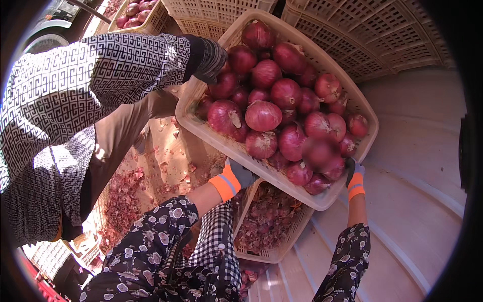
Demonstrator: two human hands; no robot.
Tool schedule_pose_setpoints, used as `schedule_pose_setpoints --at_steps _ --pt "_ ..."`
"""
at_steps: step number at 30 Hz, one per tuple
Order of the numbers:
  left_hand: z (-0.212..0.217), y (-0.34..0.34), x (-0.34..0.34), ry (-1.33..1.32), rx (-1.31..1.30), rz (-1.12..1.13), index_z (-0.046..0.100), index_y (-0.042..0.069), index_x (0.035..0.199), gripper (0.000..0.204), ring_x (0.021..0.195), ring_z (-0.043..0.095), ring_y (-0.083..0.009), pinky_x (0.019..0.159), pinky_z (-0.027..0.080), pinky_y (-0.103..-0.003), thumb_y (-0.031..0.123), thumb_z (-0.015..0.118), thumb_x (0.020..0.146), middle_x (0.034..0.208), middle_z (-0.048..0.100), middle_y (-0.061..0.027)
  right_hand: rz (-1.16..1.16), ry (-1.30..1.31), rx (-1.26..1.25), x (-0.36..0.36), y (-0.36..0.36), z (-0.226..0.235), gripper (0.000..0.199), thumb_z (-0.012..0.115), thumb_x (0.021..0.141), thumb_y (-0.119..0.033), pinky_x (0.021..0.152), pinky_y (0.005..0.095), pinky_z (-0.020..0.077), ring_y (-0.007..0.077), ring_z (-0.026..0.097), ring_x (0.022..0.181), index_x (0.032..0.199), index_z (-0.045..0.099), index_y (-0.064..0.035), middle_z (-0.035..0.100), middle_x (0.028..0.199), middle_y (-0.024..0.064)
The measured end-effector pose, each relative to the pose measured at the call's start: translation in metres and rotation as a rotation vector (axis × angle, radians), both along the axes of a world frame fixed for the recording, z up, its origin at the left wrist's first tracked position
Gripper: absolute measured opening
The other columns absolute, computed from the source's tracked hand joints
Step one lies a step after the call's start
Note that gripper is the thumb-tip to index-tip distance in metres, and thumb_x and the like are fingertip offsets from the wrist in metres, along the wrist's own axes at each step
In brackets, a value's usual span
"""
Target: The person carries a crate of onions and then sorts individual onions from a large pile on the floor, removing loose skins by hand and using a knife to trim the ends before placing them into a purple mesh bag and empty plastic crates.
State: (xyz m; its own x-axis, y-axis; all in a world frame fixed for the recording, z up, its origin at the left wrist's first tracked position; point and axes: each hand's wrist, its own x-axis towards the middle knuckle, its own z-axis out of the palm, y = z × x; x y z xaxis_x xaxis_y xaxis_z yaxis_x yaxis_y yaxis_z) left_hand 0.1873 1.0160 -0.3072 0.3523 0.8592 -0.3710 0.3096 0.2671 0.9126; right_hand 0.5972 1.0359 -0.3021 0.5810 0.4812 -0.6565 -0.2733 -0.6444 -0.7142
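A pale plastic crate (246,160), heaped with large red onions (263,116), is tilted in front of me. My left hand (236,177), in a grey glove with an orange cuff, grips its near side from below; the fingertips are hidden beneath the crate. At the right corner, my right hand (355,174), gloved the same way, is closed around the rim. A co-worker's dark-gloved hand (211,59) is on the far left side of the same crate, beside the onions.
Below sits another crate (303,227) with loose onion skins (266,219). More crates (370,38) are stacked at the back. The co-worker stands at left in a patterned sleeve (126,65). Skins litter the floor (171,151). Ridged pale metal (402,166) lies at right.
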Motion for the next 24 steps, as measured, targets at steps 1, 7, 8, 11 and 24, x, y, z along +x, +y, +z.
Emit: schedule_pose_setpoints --at_steps 1,7,8,11,24 --pt "-0.012 -0.005 -0.013 -0.053 -0.073 0.092 0.053 0.009 0.114 0.034 0.100 0.058 -0.0277 0.093 0.044 -0.047 0.029 0.051 0.087 0.106 0.060 -0.0109 -0.073 0.012 -0.011 -0.003 -0.003 -0.007 0.022 0.060 0.076 -0.021 0.059 0.0306 0.0436 0.0158 0.054 0.065 0.081 0.063 -0.0003 0.059 0.072 0.0046" --pt "-0.019 0.020 -0.037 -0.840 -0.606 0.348 0.049 0.002 0.120 0.037 0.106 0.055 -0.0343 0.094 0.044 -0.051 0.025 0.038 0.093 0.115 0.057 -0.0187 0.123 -0.160 -0.053 -0.016 0.013 -0.008 0.031 0.066 0.074 -0.024 0.070 0.0331 0.0455 0.0217 0.058 0.075 0.087 0.062 0.0042 0.064 0.082 0.0107" --pt "-0.007 0.017 -0.037 -1.043 -0.710 0.456 0.048 0.001 0.120 0.037 0.107 0.055 -0.0341 0.093 0.044 -0.050 0.024 0.037 0.094 0.115 0.057 -0.0186 0.192 -0.322 -0.135 -0.039 0.020 0.008 0.034 0.067 0.073 -0.026 0.073 0.0344 0.0458 0.0244 0.060 0.078 0.089 0.063 0.0044 0.065 0.085 0.0131" --pt "-0.034 -0.012 -0.054 -0.301 -0.264 0.170 0.049 0.003 0.122 0.039 0.105 0.057 -0.0302 0.084 0.050 -0.048 0.028 0.038 0.094 0.115 0.059 -0.0149 0.261 -0.493 -0.284 -0.043 0.029 0.015 0.044 0.068 0.071 -0.032 0.081 0.0384 0.0455 0.0314 0.061 0.091 0.094 0.063 0.0044 0.064 0.096 0.0197" --pt "0.162 0.197 -0.117 0.357 0.229 0.367 0.034 0.002 0.137 0.054 0.113 0.050 -0.0219 0.092 0.044 -0.031 0.013 0.055 0.088 0.137 0.038 -0.0158 0.390 -0.494 -0.705 -0.036 0.057 0.041 0.058 0.062 0.072 -0.041 0.089 0.0410 0.0450 0.0353 0.057 0.105 0.115 0.056 -0.0023 0.060 0.113 0.0205"
